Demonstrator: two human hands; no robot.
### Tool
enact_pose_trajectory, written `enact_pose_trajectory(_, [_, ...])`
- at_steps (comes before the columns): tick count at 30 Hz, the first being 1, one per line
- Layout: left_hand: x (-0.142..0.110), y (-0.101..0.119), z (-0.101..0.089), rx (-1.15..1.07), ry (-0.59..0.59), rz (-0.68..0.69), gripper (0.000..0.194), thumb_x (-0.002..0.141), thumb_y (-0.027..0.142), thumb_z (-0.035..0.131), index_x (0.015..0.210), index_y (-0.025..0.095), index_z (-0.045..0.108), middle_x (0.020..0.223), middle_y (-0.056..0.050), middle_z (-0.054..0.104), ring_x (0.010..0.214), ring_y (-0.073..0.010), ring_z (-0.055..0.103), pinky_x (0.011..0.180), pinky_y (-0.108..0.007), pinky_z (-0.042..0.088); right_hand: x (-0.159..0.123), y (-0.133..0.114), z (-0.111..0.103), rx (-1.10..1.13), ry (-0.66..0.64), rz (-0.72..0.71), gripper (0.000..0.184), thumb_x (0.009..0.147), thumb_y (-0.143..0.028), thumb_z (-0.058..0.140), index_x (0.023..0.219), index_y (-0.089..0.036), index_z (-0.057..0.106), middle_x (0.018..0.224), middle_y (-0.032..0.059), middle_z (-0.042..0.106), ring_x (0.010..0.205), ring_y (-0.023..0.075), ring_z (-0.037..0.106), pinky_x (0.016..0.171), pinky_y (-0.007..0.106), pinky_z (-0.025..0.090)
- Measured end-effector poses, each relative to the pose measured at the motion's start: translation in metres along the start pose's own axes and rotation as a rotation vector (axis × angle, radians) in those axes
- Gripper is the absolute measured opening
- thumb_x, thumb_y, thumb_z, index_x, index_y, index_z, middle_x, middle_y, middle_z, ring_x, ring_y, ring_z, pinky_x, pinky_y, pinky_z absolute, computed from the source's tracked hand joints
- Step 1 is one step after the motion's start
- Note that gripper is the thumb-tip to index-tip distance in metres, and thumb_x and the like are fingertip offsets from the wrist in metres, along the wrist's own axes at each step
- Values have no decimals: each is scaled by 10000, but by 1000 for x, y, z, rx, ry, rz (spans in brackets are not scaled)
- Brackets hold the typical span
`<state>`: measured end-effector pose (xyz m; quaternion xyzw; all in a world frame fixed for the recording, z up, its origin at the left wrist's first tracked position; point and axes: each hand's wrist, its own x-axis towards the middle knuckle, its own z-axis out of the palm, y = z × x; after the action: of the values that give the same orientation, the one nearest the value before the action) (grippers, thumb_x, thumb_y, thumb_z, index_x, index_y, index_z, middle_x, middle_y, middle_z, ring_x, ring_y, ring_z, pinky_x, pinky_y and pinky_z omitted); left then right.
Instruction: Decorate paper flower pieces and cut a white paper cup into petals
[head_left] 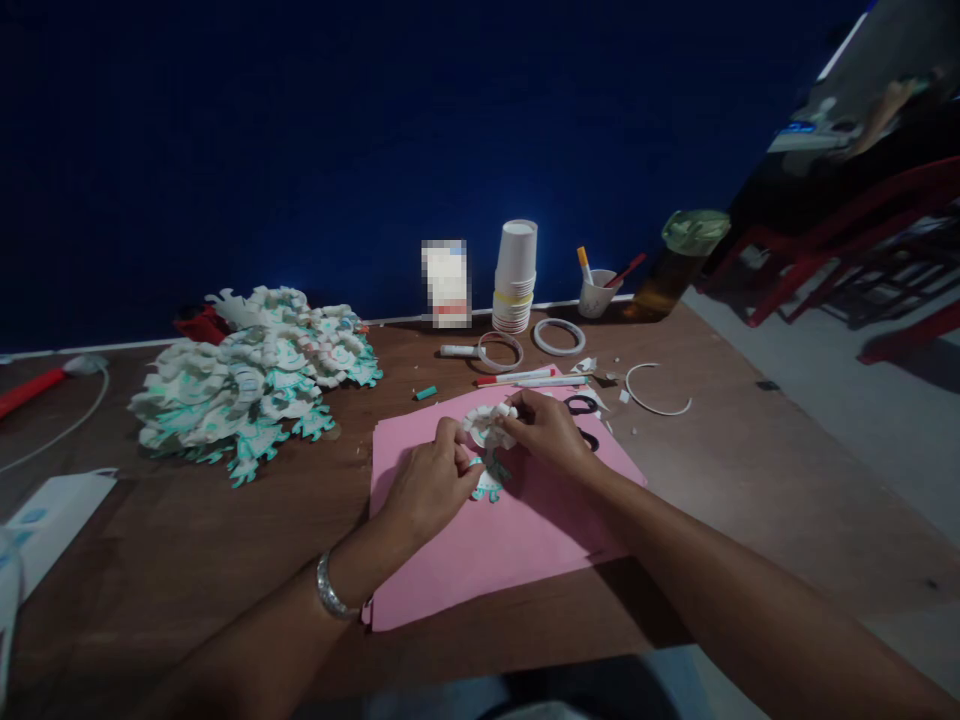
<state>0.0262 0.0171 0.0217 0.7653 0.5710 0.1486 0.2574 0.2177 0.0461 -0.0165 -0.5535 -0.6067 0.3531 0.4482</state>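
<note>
Both my hands hold one small white paper cutout figure (487,428) with curled, ruffled edges and a green-marked lower part. My left hand (429,480) pinches its left side, fingers closed. My right hand (551,432) has its fingers closed on the ruffled upper right part. The figure is over a stack of pink paper sheets (480,570). Black-handled scissors (583,404) lie by my right hand, their blades hidden. Just beyond the sheets are a red-capped marker (517,377) and a green-marked pen (553,382). A short green crayon-like stick (425,393) lies at the left.
A heap of similar white-and-green paper cutouts (262,375) stands on the left. At the back are stacked paper cups (515,275), tape rolls (559,337), a cup of pens (598,295) and a bin (679,260). A white power strip (56,525) lies at the left edge.
</note>
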Motion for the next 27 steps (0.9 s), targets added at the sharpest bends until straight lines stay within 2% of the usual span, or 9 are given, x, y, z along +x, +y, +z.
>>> enact_pose_trajectory(7, [-3, 2, 2, 51, 10, -14, 258, 834, 205, 589, 1018, 262, 417, 691, 48, 682, 699, -229, 694, 615, -288, 359, 1, 0, -1, -39, -22, -9, 98, 784, -260, 649, 836, -180, 668, 681, 9, 661, 621, 170, 599, 552, 245, 423])
enact_pose_trajectory(16, [-4, 2, 2, 86, 9, -20, 253, 839, 222, 578, 1008, 267, 394, 690, 54, 659, 682, -227, 687, 597, -290, 344, 0, -8, -4, -89, -46, -18, 62, 773, -213, 626, 808, -179, 665, 658, -2, 656, 592, 157, 587, 568, 254, 409])
enact_pose_trajectory(27, [-3, 2, 2, 134, 0, -22, 254, 842, 217, 578, 1005, 263, 388, 702, 65, 644, 694, -214, 682, 584, -282, 328, 4, -3, -5, -113, -88, -36, 63, 773, -210, 638, 803, -171, 677, 654, -4, 659, 580, 153, 571, 547, 244, 383])
